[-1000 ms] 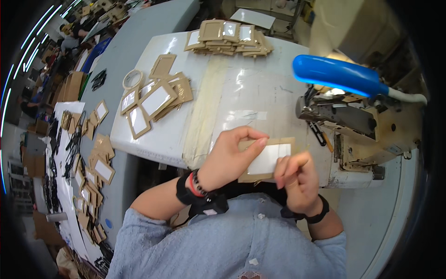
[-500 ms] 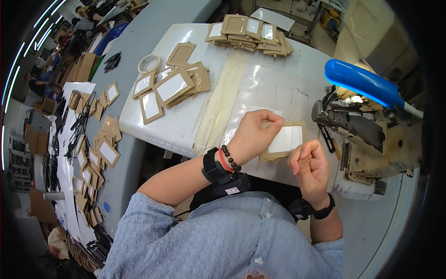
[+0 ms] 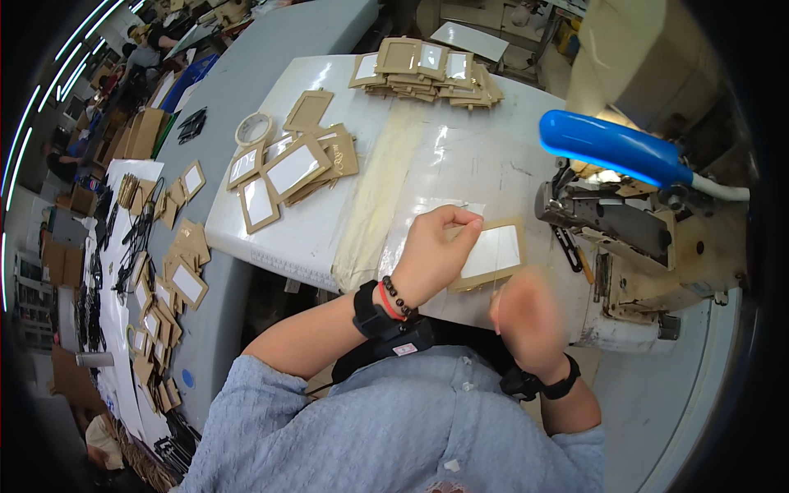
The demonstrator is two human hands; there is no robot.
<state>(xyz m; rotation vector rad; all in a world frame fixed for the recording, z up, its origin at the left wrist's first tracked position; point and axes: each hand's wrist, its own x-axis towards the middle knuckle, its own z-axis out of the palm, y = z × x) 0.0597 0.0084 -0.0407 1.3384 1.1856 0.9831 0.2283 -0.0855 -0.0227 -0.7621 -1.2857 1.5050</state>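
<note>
A tan card holder with a white, clear-covered window lies on the white machine table in front of me. At its left side my left hand is closed in a pinch, thumb against forefinger; whatever is between the fingertips is too small to make out. My right hand hovers by the holder's near right corner, smeared by motion, so its fingers do not show clearly. To the right of the holder stands a sewing machine head, with a dark snipping tool lying beside it.
Loose tan holders lie left on the table near a tape roll; a stacked pile sits at the far edge. A blue lamp overhangs the machine. More holders cover the grey side table.
My right hand has moved slightly down and left and turned, becoming blurred. My left hand keeps its pinch beside the holder. The whole view has shifted a little.
</note>
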